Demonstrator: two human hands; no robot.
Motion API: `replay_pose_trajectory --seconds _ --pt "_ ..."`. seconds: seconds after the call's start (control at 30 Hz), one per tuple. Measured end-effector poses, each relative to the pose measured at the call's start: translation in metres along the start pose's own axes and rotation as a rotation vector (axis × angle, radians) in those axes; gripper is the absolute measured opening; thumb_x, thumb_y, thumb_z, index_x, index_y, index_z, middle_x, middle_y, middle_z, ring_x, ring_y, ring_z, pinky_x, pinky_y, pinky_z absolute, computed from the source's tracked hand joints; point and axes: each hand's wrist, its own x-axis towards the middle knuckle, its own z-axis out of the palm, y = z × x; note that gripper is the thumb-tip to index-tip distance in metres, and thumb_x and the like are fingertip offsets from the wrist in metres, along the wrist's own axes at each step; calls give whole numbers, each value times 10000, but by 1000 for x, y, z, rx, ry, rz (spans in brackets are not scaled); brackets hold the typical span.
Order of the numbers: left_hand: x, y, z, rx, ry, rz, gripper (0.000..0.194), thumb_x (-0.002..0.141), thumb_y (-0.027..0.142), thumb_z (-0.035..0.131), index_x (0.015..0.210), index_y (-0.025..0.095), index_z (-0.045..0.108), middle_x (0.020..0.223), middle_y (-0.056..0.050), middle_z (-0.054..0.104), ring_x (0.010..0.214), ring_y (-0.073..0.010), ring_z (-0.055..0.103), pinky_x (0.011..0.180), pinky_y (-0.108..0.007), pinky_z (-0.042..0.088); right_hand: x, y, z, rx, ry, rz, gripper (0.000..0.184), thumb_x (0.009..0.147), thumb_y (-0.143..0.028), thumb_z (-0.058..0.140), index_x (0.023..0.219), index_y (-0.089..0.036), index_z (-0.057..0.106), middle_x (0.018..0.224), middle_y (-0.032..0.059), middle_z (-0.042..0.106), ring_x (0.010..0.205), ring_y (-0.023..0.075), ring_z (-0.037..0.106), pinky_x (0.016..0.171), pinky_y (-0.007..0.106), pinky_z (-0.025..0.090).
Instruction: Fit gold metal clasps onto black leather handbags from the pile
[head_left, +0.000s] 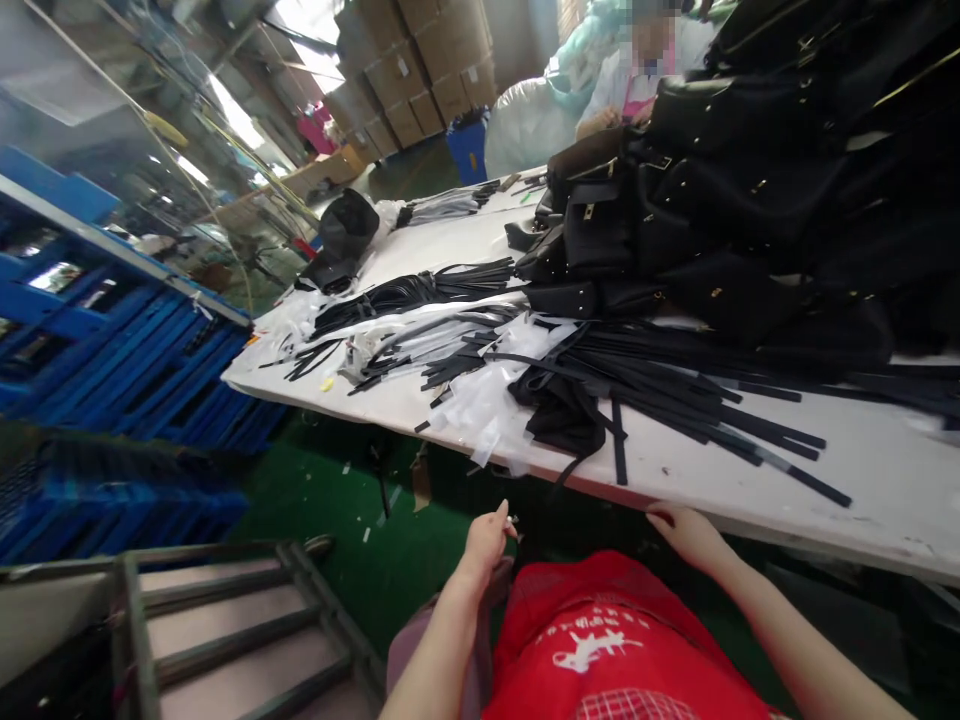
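Observation:
My left hand (487,540) hangs in front of the table's near edge, its fingers curled closed. A small whitish bit shows at the fingertips, too small to name. My right hand (681,532) is at the table's front edge, with the fingers bent together; whether anything is in them is hidden. Closest to both hands on the white table (885,490) lie long black straps (697,400), spread in a loose bundle. Beside them are a crumpled black cloth piece (566,410) and thin clear plastic scraps (480,405).
Black bags (720,210) are heaped at the table's right, with a person (637,80) behind them. More strap bundles (420,295) lie farther left. Blue pallets (127,370) stand at the left, near a slatted rack (240,630). Cardboard boxes (405,70) are stacked behind.

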Motion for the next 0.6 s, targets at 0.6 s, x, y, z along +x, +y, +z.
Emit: replay_pose_trajectory --seconds 0.6 --pt "129 -17 -147 238 -151 -94 356 766 101 651 1120 69 623 863 -123 764 884 -221 714 886 -349 525 61 -156 232 209 -339 218 227 866 -197 516 866 -174 741 890 88 743 855 225 699 740 281 479"
